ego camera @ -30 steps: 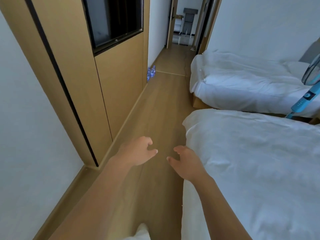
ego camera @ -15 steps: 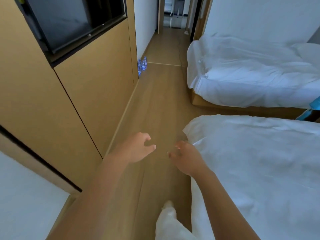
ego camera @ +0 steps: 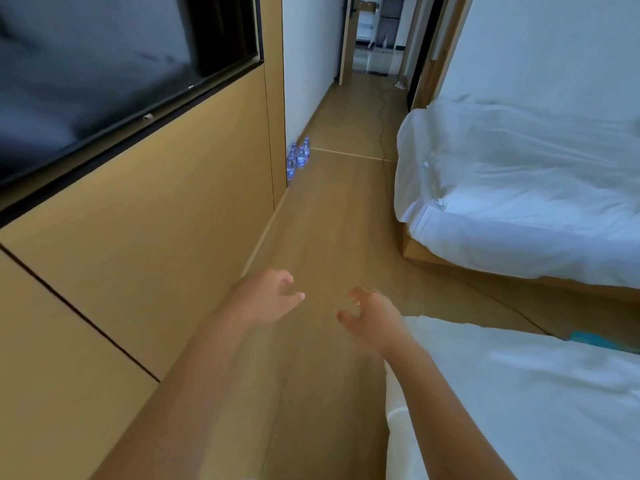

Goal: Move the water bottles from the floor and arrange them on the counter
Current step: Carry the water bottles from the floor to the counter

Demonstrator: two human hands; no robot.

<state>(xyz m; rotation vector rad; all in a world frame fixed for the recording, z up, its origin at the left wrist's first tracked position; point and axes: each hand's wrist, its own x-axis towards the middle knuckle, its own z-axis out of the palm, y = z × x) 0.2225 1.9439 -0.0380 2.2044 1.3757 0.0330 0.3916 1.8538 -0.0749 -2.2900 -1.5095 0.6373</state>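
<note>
three water bottles (ego camera: 298,159) on floor (ego camera: 332,220), two empty hands

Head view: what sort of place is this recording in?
Probably a hotel-style twin bedroom: two beds in white linen, the far bed and the near bed, a wall-mounted screen in wood panelling, and water bottles on the wooden floor.

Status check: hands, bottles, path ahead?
Left hand and right hand open, holding nothing. Water bottles upright on floor by wall ahead. Floor between shows no obstacle.
</note>
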